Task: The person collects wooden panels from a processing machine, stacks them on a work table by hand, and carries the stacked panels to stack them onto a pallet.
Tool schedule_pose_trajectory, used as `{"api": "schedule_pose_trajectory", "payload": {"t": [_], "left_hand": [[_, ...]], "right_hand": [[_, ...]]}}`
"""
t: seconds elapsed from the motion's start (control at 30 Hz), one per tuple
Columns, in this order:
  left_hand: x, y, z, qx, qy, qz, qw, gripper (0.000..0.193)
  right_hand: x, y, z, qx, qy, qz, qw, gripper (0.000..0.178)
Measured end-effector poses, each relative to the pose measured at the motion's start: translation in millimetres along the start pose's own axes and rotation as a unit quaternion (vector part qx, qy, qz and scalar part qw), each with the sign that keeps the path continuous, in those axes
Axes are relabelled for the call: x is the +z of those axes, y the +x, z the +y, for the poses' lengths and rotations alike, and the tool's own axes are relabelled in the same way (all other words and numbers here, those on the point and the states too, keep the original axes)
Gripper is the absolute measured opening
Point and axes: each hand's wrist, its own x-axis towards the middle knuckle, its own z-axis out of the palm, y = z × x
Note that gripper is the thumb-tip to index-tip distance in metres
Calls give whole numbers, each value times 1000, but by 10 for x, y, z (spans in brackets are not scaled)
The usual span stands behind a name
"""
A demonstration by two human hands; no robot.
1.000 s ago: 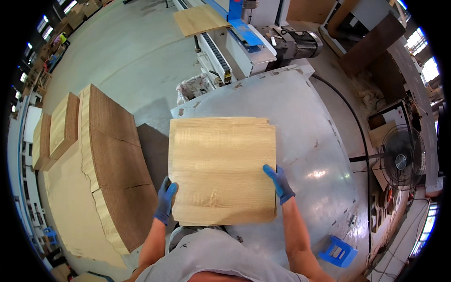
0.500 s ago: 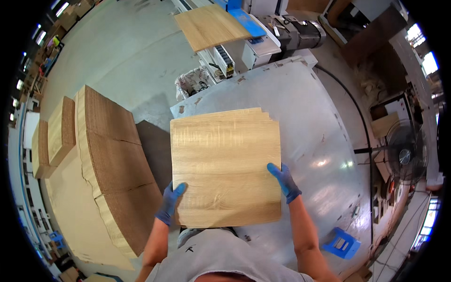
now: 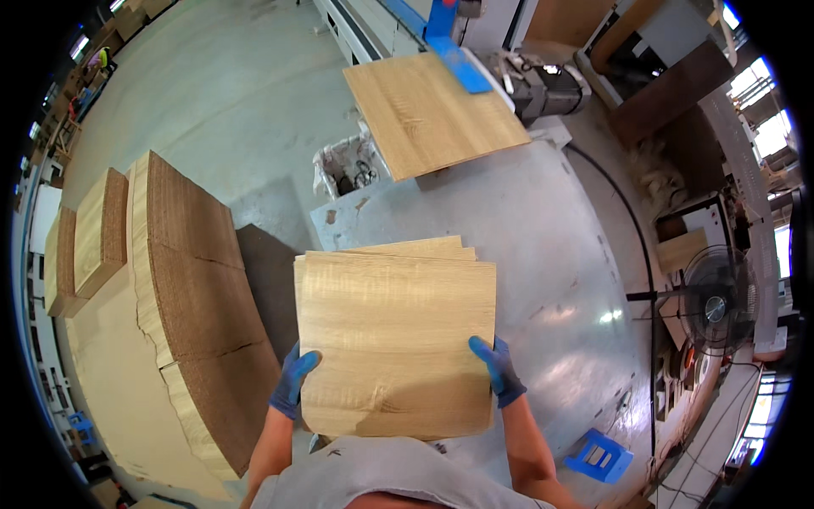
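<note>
A few square wood-grain boards lie one on another in front of my body, their far edges slightly fanned out. My left hand, in a blue glove, grips the left edge with its thumb on the top face. On the opposite edge my right hand, gloved the same way, holds with its thumb on top. The fingers of both hands are partly hidden under or behind the boards. Beyond them, a larger wood-grain panel juts from a machine over the grey metal table.
Tall stacks of cut boards stand on my left. A lined waste bin is beside the table's far left corner. To the right are a standing fan, a black cable and a blue plastic stool.
The large panel has come farther out of the machine, toward me and to the right. My hands and the held boards sit lower in view, and the boards' far edges show more fanned out.
</note>
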Motion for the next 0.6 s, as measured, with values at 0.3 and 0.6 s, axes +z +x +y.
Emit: {"api": "schedule_pose_trajectory", "payload": {"t": [0.3, 0.6], "left_hand": [[-472, -94, -218, -26, -14, 10, 1000, 72], [-495, 491, 110, -22, -59, 35, 997, 61]], "right_hand": [[58, 141, -48, 20, 73, 88, 993, 45], [-70, 445, 172, 103, 147, 46, 983, 29]]}}
